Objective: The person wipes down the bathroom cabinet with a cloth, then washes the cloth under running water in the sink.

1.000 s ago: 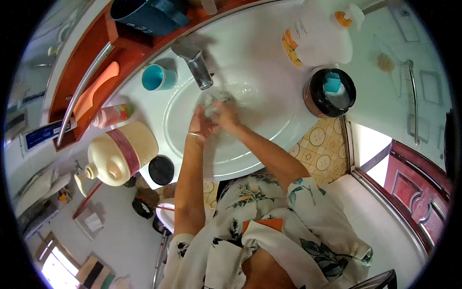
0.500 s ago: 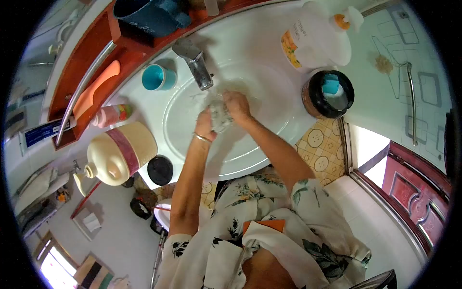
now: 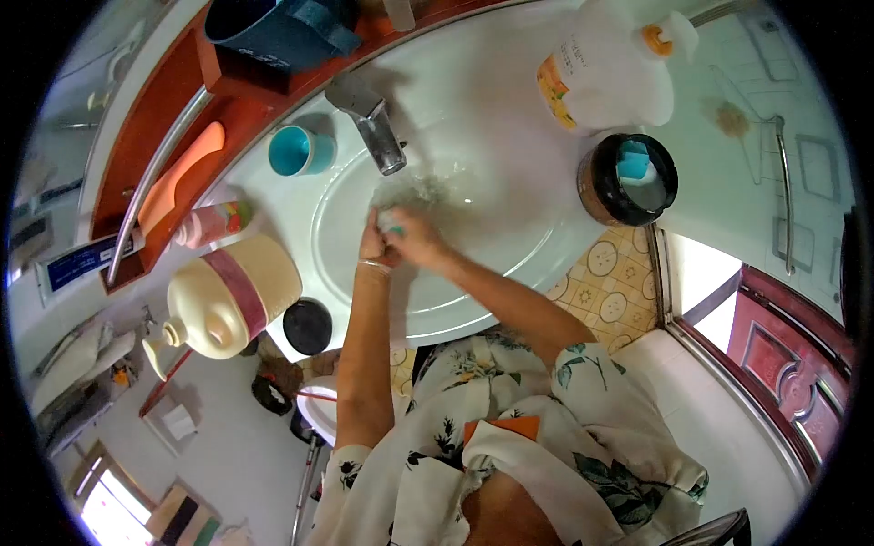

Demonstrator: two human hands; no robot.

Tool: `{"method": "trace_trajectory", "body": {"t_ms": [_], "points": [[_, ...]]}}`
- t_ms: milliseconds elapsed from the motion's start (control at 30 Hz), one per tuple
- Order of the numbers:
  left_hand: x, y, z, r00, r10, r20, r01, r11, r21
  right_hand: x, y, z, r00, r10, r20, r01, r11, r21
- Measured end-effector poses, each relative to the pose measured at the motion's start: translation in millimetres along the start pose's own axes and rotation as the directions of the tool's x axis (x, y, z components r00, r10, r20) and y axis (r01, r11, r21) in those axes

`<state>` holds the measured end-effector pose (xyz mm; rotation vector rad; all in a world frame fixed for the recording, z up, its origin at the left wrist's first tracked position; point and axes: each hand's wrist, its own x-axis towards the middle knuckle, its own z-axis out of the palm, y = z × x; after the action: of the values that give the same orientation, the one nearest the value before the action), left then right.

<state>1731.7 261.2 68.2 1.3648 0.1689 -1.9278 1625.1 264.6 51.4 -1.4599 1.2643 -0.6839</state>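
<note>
Below the metal faucet (image 3: 378,136), both my hands are together inside the white sink (image 3: 510,218). My left hand (image 3: 373,244), with a bracelet at the wrist, is closed on a wet whitish cloth (image 3: 390,220) that shows a bit of teal. Across it lies my right hand (image 3: 419,238), its fingers curled against the same cloth. Most of the cloth is hidden by my fingers, so its exact kind is hard to make out. Splashing water (image 3: 423,189) shows just beyond my hands.
Left of the sink stand a turquoise cup (image 3: 300,151), a pink bottle (image 3: 211,224), a large cream pump bottle (image 3: 232,296) and a black lid (image 3: 308,327). On the right are a white jug (image 3: 610,73) and an open black-rimmed jar (image 3: 628,180). A dark blue mug (image 3: 282,36) sits on the red shelf.
My right hand has moved left and down, closing in over my left hand. The cloth, more spread out before, is now bunched between them. The view has shifted slightly.
</note>
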Motion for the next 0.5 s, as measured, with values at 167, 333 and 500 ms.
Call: {"method": "trace_trajectory", "body": {"t_ms": [167,333,500], "points": [[29,-12,-37,0.668,0.083,0.739,0.156,0.956,-0.248,-47,-109,-18,0.946,-0.232,0.224,0.291,0.916,-0.277],[-27,-28,38,0.937,0.261,0.233,-0.278,0.96,0.043,7,-72,-42,0.989,-0.114,-0.093,0.057,0.88,-0.472],[-32,-12,23,0.968,0.183,-0.174,-0.055,0.825,0.563,53,10,-142,0.978,0.033,-0.207,-0.12,0.898,-0.424]]}}
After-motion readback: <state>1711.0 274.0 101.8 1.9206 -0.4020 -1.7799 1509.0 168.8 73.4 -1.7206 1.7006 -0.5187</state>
